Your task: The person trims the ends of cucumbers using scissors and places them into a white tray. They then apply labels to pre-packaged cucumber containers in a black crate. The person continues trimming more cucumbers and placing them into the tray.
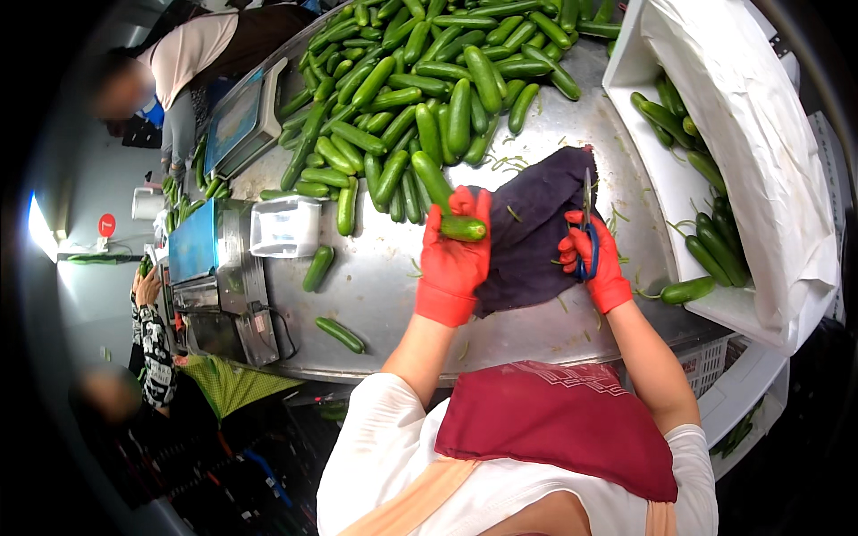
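Note:
My left hand (451, 268), in a red rubber glove, is closed round a green cucumber (463, 230), whose pale end points right. A longer cucumber (431, 177) reaches up from behind the fingers; I cannot tell whether the two are one piece. In my right hand (608, 268), also red-gloved, are scissors (586, 214) with blue handles, blades pointing away from me. How far apart the blades are is hard to make out. Between both hands a dark cloth (536, 223) lies crumpled on the metal table (384, 286), with a green scrap on top.
A large cucumber heap (402, 89) covers the far table. At the right stands a white crate (666, 205) with a white liner and cucumbers. Scales (246, 121), a clear plastic tub (286, 226) and loose cucumbers (340, 335) are at the left. Two other people (147, 330) work there.

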`<state>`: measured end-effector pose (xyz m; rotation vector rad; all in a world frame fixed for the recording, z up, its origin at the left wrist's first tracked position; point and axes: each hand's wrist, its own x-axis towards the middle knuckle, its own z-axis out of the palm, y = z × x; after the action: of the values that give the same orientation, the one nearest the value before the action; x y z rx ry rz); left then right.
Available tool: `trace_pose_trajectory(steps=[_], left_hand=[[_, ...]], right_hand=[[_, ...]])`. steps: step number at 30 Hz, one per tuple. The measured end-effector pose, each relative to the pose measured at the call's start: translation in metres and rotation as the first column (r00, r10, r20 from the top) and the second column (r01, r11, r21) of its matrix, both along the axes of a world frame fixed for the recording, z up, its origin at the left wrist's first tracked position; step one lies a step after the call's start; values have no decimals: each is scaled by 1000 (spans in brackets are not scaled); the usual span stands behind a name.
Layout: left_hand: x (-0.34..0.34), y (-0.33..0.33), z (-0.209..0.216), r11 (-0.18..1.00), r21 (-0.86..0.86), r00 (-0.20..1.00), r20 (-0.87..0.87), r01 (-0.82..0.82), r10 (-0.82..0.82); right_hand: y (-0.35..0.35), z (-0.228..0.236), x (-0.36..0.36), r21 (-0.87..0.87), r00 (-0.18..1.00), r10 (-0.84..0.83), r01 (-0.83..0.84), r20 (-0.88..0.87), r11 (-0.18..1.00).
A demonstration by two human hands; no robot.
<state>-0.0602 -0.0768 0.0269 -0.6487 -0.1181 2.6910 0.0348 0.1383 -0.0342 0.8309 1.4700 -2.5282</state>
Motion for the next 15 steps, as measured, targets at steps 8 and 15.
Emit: trace_pose_trajectory(steps=[8,15], left_hand=[[-228,-68,16,994,-64,939,-337,-94,67],[-78,165,36,430,-892,302,-375,140,-876]], right_hand=[[-7,56,53,-12,985,143,-145,-100,989],[9,70,149,19,997,-57,58,-53,998]])
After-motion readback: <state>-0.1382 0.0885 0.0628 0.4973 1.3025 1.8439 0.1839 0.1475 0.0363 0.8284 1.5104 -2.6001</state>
